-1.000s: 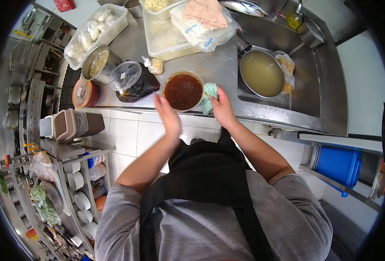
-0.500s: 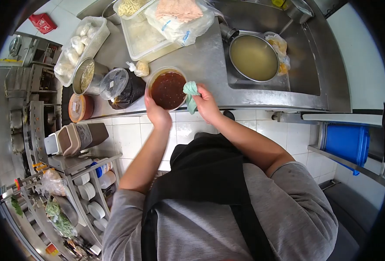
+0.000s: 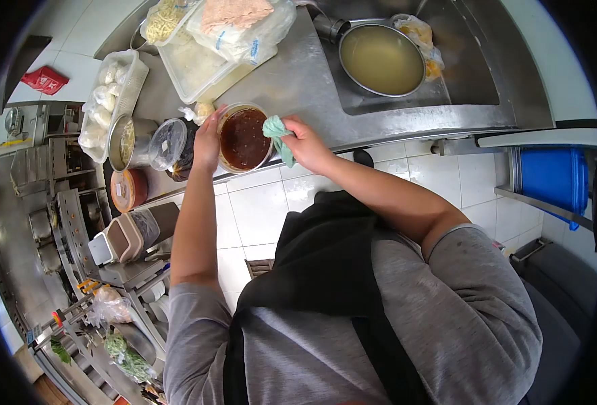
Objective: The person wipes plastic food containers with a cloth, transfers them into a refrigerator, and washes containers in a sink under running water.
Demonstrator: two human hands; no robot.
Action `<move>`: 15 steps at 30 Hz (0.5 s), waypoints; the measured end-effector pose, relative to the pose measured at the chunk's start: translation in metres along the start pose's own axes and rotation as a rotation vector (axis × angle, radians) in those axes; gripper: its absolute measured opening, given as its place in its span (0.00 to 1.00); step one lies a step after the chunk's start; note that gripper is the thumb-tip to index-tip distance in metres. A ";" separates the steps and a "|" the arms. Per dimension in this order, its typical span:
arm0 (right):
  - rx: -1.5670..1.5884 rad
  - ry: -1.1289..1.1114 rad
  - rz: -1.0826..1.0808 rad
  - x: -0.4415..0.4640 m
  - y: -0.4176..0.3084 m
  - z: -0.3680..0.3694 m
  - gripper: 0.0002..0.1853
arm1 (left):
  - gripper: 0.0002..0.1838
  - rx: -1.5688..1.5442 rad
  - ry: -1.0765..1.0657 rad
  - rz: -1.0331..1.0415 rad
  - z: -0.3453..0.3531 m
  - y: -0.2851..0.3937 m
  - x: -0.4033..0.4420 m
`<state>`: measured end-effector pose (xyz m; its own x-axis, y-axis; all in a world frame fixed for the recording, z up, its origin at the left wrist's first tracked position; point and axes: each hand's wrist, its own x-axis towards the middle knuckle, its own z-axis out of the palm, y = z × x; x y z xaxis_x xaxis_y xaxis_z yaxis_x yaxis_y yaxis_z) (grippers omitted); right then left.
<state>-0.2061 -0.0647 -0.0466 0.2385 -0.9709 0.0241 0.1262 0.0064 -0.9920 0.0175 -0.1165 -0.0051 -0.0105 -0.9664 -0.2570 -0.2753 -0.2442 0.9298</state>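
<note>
A round clear plastic tub of dark brown sauce (image 3: 245, 139) is at the counter's front edge. My left hand (image 3: 207, 143) grips the tub's left side, fingers along its wall. In my right hand (image 3: 305, 143) is a crumpled green cloth (image 3: 278, 138), bunched against the tub's right rim. Close to my left hand are a small tied plastic bag (image 3: 204, 112) and a clear-lidded container (image 3: 168, 144) beside a black bag. What the fingertips of my left hand do behind the rim is partly hidden.
A large pot of cloudy liquid (image 3: 382, 61) sits in the steel sink (image 3: 470, 94). Leftward are a metal pot (image 3: 128, 140), an orange-filled tub (image 3: 129, 189), a white basket of wrapped portions (image 3: 131, 81) and a plastic tray (image 3: 197, 71). Bins (image 3: 133, 233) stand below.
The view has turned and shifted, so the counter items appear moved. My left hand has slid from the tub's lower left up along its left side. The cloth stays at the right rim.
</note>
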 end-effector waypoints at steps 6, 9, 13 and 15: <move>-0.026 0.051 -0.026 -0.008 0.004 0.006 0.15 | 0.24 -0.600 0.663 0.065 0.067 -0.031 -0.051; -0.028 0.094 -0.032 -0.005 0.004 0.002 0.15 | 0.26 -0.716 0.599 0.119 0.088 -0.043 -0.080; 0.005 0.100 -0.028 0.009 0.007 -0.004 0.14 | 0.27 -0.125 0.760 0.023 0.034 -0.040 -0.068; -0.006 0.099 -0.023 0.008 0.005 -0.004 0.13 | 0.20 0.532 0.438 0.194 -0.022 -0.027 -0.025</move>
<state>-0.2078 -0.0737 -0.0515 0.1390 -0.9897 0.0347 0.1243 -0.0174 -0.9921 0.0467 -0.0878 -0.0182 0.2495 -0.9591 0.1335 -0.7405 -0.1001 0.6645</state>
